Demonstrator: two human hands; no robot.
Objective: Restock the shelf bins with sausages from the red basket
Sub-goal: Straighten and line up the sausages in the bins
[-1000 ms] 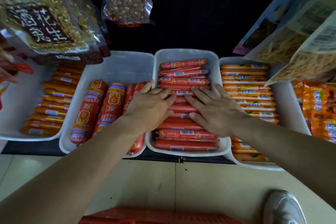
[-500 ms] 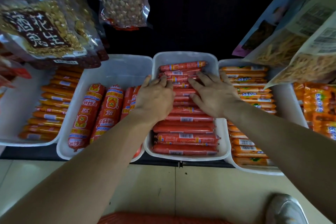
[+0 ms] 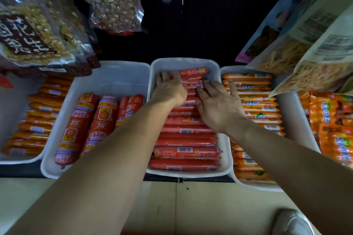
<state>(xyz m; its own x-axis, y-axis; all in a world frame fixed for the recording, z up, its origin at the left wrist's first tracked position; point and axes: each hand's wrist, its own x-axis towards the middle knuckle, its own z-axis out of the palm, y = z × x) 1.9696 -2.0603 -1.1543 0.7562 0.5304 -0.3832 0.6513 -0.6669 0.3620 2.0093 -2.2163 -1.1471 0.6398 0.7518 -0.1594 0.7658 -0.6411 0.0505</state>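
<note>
— Where are the grips?

— Both in the middle bin (image 3: pixel 183 64). My left grip (image 3: pixel 169 89) lies flat with straight fingers, pressing the thin red sausages (image 3: pixel 185 139) at the bin's rear. My right grip (image 3: pixel 219 105) rests on them just beside it, fingers spread apart and holding nothing.

— Counts?

— I see four white bins in the row. The middle one holds maybe a dozen sausages lying crosswise; my arms cover some, so I can't tell exactly. The next bin (image 3: pixel 107 72) on its left holds four fat red sausages (image 3: pixel 76 128). The two outer bins carry orange sausages (image 3: pixel 256 99). Two peanut bags (image 3: pixel 30 32) hang at upper left. There is one shoe (image 3: pixel 292 223) on the floor.
</note>
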